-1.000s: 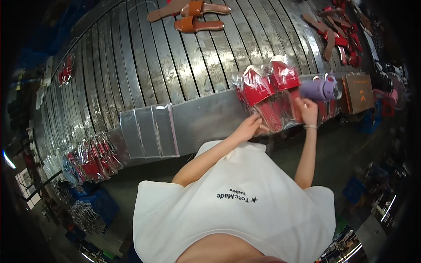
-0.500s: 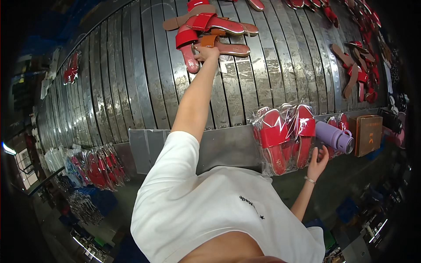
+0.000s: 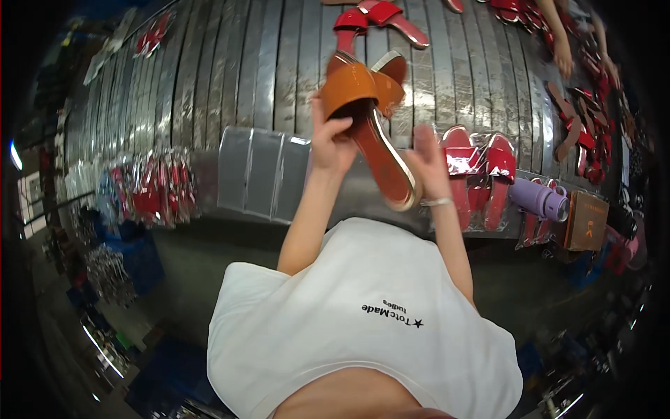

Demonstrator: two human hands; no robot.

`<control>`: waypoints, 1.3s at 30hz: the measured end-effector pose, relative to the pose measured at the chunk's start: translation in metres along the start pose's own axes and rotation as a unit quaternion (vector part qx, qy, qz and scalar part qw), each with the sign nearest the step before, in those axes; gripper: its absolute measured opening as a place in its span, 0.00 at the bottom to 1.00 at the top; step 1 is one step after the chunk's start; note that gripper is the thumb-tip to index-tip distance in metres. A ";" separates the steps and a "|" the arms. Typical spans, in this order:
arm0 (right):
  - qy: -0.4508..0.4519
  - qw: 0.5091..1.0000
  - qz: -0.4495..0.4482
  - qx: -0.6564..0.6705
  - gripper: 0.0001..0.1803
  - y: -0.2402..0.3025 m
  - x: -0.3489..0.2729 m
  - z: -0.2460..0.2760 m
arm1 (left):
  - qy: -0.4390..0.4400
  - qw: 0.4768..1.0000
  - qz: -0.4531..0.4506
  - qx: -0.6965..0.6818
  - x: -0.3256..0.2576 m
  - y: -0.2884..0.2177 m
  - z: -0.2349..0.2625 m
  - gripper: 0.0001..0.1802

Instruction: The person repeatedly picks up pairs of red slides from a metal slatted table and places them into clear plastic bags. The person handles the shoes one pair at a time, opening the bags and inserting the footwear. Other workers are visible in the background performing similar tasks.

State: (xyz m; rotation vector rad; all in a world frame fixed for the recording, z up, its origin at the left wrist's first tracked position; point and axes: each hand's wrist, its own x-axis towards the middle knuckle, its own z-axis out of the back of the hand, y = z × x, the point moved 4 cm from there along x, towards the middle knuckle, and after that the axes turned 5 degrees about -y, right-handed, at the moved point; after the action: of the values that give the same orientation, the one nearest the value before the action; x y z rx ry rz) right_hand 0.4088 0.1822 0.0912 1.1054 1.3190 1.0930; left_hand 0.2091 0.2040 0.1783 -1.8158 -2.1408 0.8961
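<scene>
Up in front of me is a pair of orange-strapped slide sandals (image 3: 350, 87), gripped by my left hand (image 3: 331, 145), its fingers and thumb closed round the side of the straps. One sandal's brown sole slants down toward my chest; the other lies partly hidden behind it. My right hand (image 3: 431, 166) is close beside the heel of the nearer sandal, fingers stretched and thumb apart, slightly blurred. Whether it touches the heel I cannot tell. Just right of that hand, red slide sandals (image 3: 460, 159) lie in clear plastic bags on the table edge.
Clear plastic bags (image 3: 262, 174) lie left of my left arm. Bagged red sandals (image 3: 150, 188) hang at far left. Beyond my hands, red sandals (image 3: 398, 24) rest on the slatted conveyor (image 3: 279, 70). At right are a purple tumbler (image 3: 537, 197), a brown box (image 3: 585, 222) and another person's hand (image 3: 562, 57).
My left hand has drawn the orange-strapped sandals off the conveyor toward me. My right hand has come up from beside the tumbler to the sandal's heel. Other people's arms have appeared at upper right.
</scene>
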 end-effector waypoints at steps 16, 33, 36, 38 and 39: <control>0.254 0.903 -0.302 0.167 0.15 -0.082 -0.116 -0.107 | -0.021 0.986 0.069 -0.149 -0.114 -0.053 0.114 0.22; 0.239 0.932 -0.110 -0.248 0.27 -0.077 -0.079 -0.086 | 0.004 0.450 -0.367 0.814 -0.096 -0.046 0.283 0.09; 0.205 0.868 -0.099 -0.442 0.37 -0.079 -0.084 -0.086 | -0.182 0.683 -0.178 0.685 -0.087 -0.052 0.294 0.08; 0.161 0.905 -0.095 -0.382 0.36 -0.077 -0.088 -0.089 | -0.291 0.749 -0.140 0.579 -0.085 -0.066 0.307 0.07; 0.186 0.910 -0.090 -0.360 0.35 -0.077 -0.092 -0.095 | -0.234 0.723 -0.217 0.613 -0.086 -0.075 0.301 0.07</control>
State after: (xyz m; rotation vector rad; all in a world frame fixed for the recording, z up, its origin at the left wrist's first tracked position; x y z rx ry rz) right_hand 0.3143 0.0772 0.0325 0.2285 1.1120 1.5244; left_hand 0.0127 0.0225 -0.0004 -0.4053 -1.2809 2.0389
